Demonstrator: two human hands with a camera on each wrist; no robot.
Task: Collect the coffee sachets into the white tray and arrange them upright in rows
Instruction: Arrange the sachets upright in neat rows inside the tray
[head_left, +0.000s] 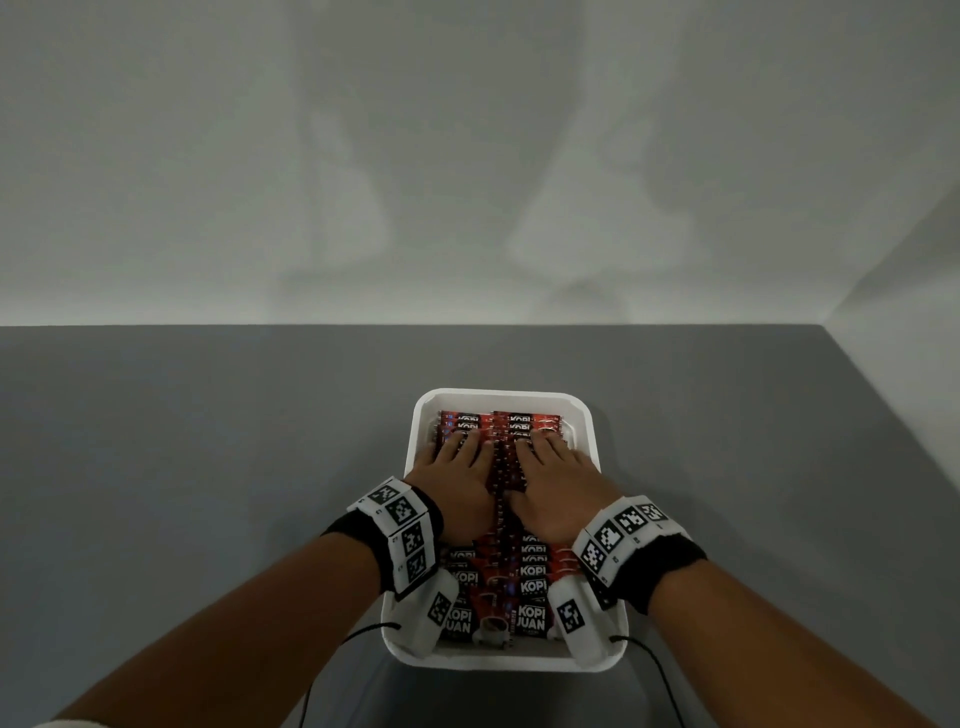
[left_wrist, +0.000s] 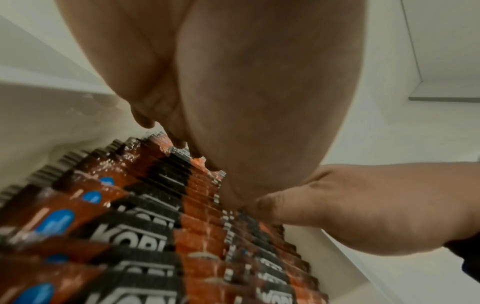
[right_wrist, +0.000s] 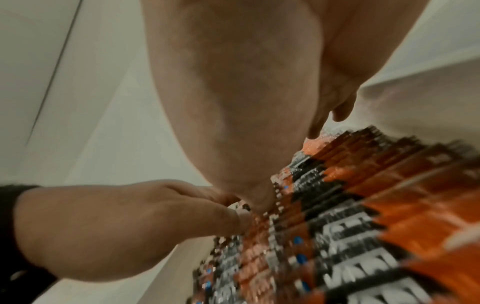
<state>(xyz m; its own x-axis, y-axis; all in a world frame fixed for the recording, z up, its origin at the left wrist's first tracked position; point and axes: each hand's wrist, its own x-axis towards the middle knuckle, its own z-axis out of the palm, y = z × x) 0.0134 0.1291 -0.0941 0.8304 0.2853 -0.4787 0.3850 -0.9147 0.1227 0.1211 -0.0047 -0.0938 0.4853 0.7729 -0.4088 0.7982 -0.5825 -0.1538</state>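
Observation:
A white tray (head_left: 423, 415) sits on the grey table, filled with two rows of red and black coffee sachets (head_left: 519, 421) standing on edge. My left hand (head_left: 457, 478) lies flat on top of the left row (left_wrist: 145, 205), fingers straight and pressing down. On the right row (right_wrist: 363, 216) my right hand (head_left: 558, 480) presses flat in the same way. The two thumbs nearly meet over the seam between the rows. Both hands hide the middle part of the rows.
The grey table (head_left: 208, 441) stretches wide to the left and behind the tray. Its right edge (head_left: 893, 415) runs diagonally close by. A pale wall stands beyond the far edge. Thin black cables (head_left: 660, 670) hang from both wrist cameras near the tray's front.

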